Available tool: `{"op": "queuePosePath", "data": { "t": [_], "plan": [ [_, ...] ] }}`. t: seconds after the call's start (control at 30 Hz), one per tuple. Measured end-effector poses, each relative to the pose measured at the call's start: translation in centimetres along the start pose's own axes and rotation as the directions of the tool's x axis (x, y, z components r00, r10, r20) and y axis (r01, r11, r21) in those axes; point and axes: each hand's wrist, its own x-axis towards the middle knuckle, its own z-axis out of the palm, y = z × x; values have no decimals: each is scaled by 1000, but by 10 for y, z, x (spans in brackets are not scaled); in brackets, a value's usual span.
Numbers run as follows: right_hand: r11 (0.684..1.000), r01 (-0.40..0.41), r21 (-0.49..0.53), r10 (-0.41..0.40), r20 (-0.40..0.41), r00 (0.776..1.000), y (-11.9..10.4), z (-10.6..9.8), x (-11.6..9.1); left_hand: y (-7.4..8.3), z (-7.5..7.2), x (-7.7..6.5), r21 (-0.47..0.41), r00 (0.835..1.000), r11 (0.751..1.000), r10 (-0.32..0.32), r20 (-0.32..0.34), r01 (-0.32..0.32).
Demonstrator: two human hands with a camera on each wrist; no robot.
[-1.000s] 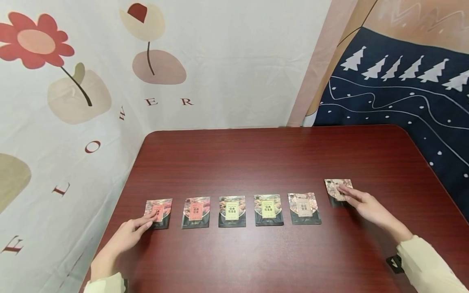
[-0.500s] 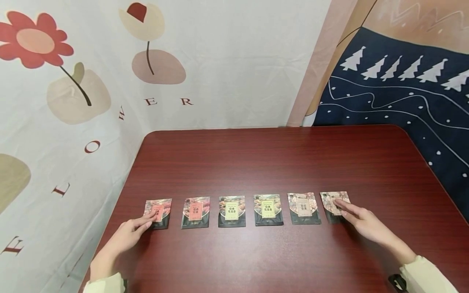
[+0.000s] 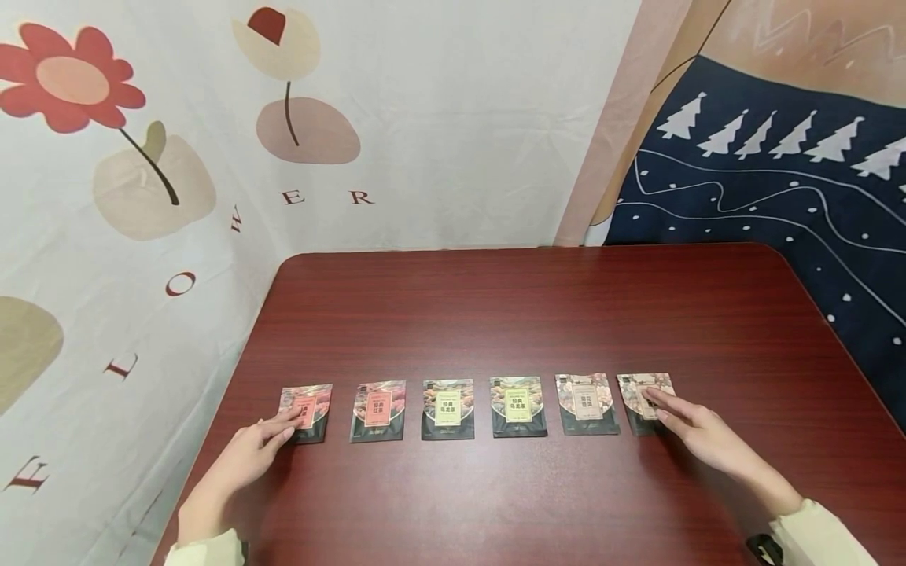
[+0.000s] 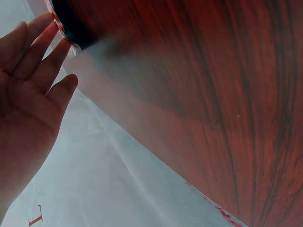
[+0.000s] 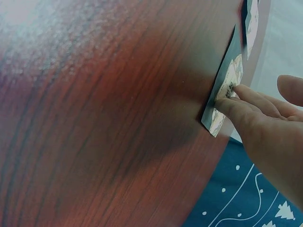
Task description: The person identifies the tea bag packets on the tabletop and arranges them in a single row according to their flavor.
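Several tea packets lie face up in a row on the table. At the left end, my left hand (image 3: 248, 456) rests its fingertips on a red-labelled tea packet (image 3: 316, 401), fingers extended. My right hand (image 3: 708, 432) touches the rightmost packet, a beige-labelled one (image 3: 637, 385), with nearly straight fingers that hide part of its label. Between them are a second red-labelled packet (image 3: 378, 411), two yellow-green-labelled packets (image 3: 448, 409) and another beige-labelled packet (image 3: 587, 403). The right wrist view shows the fingers on the rightmost packet (image 5: 222, 94), which lies flat.
The dark red wooden table (image 3: 453, 314) has rounded far corners. A white cloth with flower prints (image 3: 460, 118) hangs behind and to the left. A navy cloth with tree prints (image 3: 743, 189) hangs at the right. A dark band (image 3: 764, 548) sits at the right wrist.
My right hand has slid the rightmost packet toward me and slightly left, into line with the others; it barely moved in the last half second. My left hand has stayed in place.
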Motion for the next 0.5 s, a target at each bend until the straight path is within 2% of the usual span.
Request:
{"op": "queuePosePath", "data": {
  "t": [0.2, 0.37, 0.43, 0.5],
  "plan": [
    [1000, -11, -3, 11, 14, 1000, -5, -6, 3, 1, 2, 1, 12, 998, 999, 52, -43, -51],
    [998, -52, 28, 52, 0, 999, -12, -16, 8, 6, 4, 5, 30, 985, 991, 134, -113, -131],
    [998, -56, 31, 57, -31, 998, -14, -22, 10, 10, 3, 9, 30, 981, 990, 140, -132, -137],
    [998, -59, 11, 59, -63, 996, -18, -27, 13, 16, 2, 14, 18, 984, 993, 118, -135, -116]
  ]
}}
